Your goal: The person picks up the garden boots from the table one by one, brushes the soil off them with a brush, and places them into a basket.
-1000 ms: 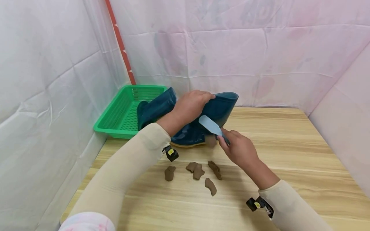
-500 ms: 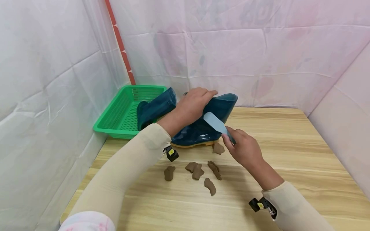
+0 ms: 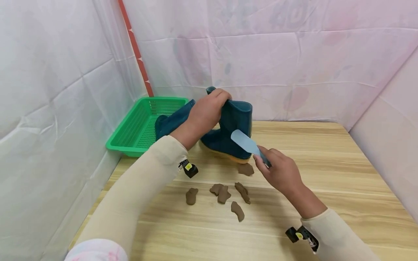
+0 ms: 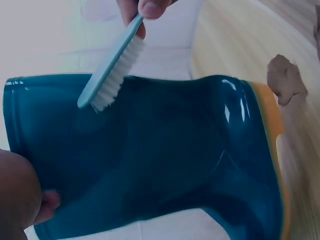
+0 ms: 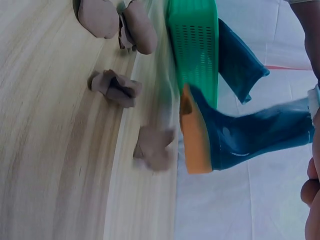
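Note:
In the head view, my left hand [image 3: 207,114] grips the upper shaft of a dark teal rubber boot [image 3: 236,121]. The boot stands nearly upright with its tan sole down; whether the sole touches the table cannot be told. My right hand [image 3: 282,172] holds a light blue brush [image 3: 244,141] by its handle, in front of the shaft. White bristles show under the brush [image 4: 111,65] in the left wrist view, facing the boot's shaft [image 4: 150,145]. A brown, clay-like piece [image 3: 246,169] lies just below the heel.
A green plastic basket [image 3: 114,146] stands at the back left, with a second teal boot [image 3: 173,121] leaning in it. Several brown pieces [image 3: 237,211] lie scattered on the wooden table [image 3: 326,174] in front. White sheets [image 3: 261,65] hang behind and at both sides.
A brown piece has dropped from the boot's heel area to the table. My left hand has raised the boot more upright and moved it left; the brush hand has shifted slightly right.

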The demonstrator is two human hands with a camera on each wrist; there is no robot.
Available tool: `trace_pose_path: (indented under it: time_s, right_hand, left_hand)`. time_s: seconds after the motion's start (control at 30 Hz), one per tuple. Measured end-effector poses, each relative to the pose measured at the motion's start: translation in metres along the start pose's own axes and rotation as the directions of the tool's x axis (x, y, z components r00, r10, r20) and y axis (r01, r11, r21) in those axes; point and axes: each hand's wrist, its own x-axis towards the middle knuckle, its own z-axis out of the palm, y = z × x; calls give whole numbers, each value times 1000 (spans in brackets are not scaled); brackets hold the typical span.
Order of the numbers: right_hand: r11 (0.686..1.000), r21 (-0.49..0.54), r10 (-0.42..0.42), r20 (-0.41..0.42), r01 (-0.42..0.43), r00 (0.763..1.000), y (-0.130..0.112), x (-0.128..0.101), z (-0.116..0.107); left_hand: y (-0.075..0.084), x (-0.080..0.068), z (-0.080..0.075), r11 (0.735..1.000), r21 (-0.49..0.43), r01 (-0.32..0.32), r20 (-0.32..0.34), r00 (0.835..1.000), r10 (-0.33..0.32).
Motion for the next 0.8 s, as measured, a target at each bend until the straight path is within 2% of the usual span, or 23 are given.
trace_pose_path:
  time_s: [0.17, 0.37, 0.5, 0.6, 0.7, 0.8]
  right_hand:
    - [994, 14, -111, -14, 111, 994, -2, -1, 2]
    - [971, 43, -230, -83, 234, 970, -1, -2, 5]
    - [969, 43, -236, -131, 243, 963, 1, -3, 4]
    - [975, 29, -214, -139, 220, 967, 4, -4, 3]
    - [979, 18, -197, -143, 201, 970, 5, -6, 2]
    - [980, 16, -193, -148, 198, 970, 7, -8, 2]
  left_hand:
    - [-8, -1, -6, 998, -58, -9, 55, 998, 12]
    - [-21, -6, -5, 989, -146, 37, 81, 996, -25]
    - [-26, -11, -2, 979, -201, 16, 83, 997, 1]
    - [-26, -17, 0, 972, -236, 3, 128, 991, 28]
    - [-24, -25, 3, 948, -316, 44, 212, 977, 25]
    - [-25, -34, 3, 895, -429, 123, 281, 960, 3]
